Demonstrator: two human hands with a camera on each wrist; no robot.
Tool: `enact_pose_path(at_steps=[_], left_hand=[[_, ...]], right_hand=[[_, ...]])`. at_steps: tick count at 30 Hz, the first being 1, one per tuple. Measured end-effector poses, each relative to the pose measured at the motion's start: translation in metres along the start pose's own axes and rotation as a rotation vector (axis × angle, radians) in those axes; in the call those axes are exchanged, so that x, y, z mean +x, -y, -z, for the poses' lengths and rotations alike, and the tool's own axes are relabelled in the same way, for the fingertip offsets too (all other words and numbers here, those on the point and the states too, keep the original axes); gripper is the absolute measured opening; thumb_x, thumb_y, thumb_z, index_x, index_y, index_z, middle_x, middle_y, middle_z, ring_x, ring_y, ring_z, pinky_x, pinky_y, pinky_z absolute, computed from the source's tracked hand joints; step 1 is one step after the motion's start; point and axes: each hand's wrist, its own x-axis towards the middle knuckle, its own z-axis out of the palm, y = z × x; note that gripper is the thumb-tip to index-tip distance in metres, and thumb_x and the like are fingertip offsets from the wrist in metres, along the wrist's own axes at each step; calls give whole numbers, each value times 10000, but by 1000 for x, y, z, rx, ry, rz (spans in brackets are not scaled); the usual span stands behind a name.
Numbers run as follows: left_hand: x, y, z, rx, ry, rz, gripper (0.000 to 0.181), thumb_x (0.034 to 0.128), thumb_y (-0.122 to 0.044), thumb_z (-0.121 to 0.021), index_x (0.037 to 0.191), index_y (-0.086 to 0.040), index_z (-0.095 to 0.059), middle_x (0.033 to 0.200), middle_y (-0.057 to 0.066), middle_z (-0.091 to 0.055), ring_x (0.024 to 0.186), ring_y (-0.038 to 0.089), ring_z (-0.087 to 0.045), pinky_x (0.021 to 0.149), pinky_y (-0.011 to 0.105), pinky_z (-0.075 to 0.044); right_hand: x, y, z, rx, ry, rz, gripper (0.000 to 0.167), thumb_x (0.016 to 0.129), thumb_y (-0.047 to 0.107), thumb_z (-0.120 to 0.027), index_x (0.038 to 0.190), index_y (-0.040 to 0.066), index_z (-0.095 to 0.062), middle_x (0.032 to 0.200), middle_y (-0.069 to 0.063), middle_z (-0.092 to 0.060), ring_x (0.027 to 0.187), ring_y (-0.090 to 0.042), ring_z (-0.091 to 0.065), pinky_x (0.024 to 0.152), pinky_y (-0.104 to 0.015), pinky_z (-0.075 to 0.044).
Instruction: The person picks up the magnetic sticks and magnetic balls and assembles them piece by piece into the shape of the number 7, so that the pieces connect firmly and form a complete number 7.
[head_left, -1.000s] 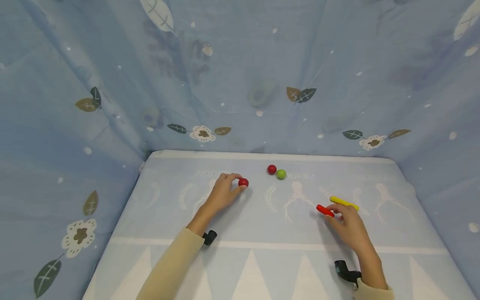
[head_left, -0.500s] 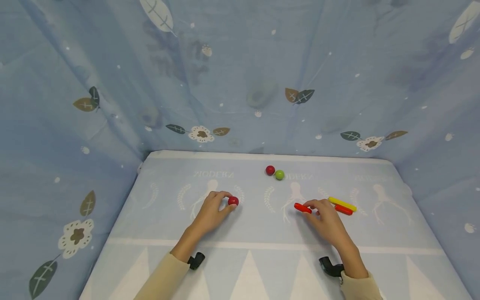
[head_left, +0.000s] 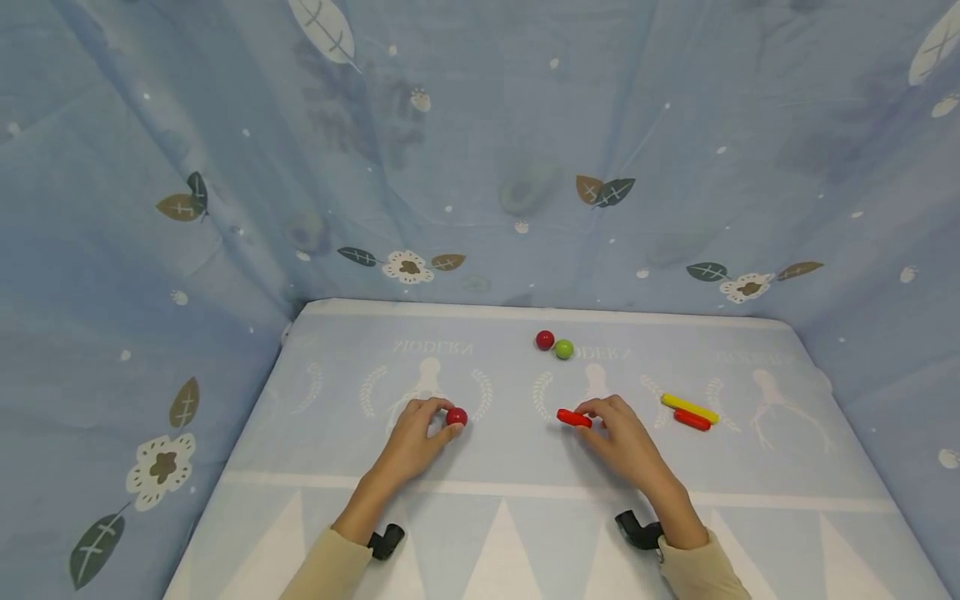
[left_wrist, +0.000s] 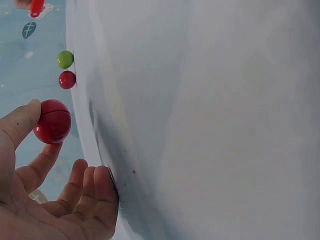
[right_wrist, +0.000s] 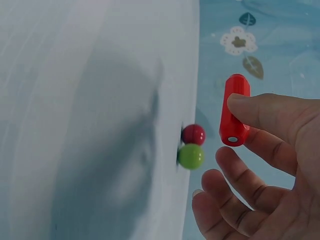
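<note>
Between thumb and index finger, my left hand (head_left: 411, 442) pinches a shiny red ball (head_left: 457, 417); the left wrist view shows a thin seam around this ball (left_wrist: 52, 121), with the other fingers loosely curled below. My right hand (head_left: 621, 439) pinches a short red stick (head_left: 574, 418). In the right wrist view this stick (right_wrist: 235, 110) has a ridged side and a small silvery disc in its end. The two hands face each other, apart, over the near middle of the table. Farther back, a second red ball (head_left: 544, 340) and a green ball (head_left: 564, 349) sit side by side.
On the right of the table (head_left: 502, 467) lie a yellow stick (head_left: 690, 408) and another short red stick (head_left: 692, 419), side by side. Patterned blue cloth (head_left: 480, 150) hangs behind the table and at both sides.
My left hand has brought its red ball nearer and slightly left. My right hand has carried its red stick leftward, away from the yellow stick, uncovering the red stick that lies there.
</note>
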Motion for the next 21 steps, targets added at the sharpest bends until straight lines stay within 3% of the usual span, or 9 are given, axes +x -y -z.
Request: enact_pose_path(at_steps=[21], left_hand=[[-2, 4, -3, 49, 21, 29, 322, 903, -319, -765, 1171, -169, -668, 1197, 140, -547, 1056, 288, -503, 850, 498, -451]], right_hand=[[17, 21, -30, 91, 41, 105, 267, 850, 66, -801, 1081, 164, -707, 958, 22, -557, 849, -169, -511, 732, -318, -470]])
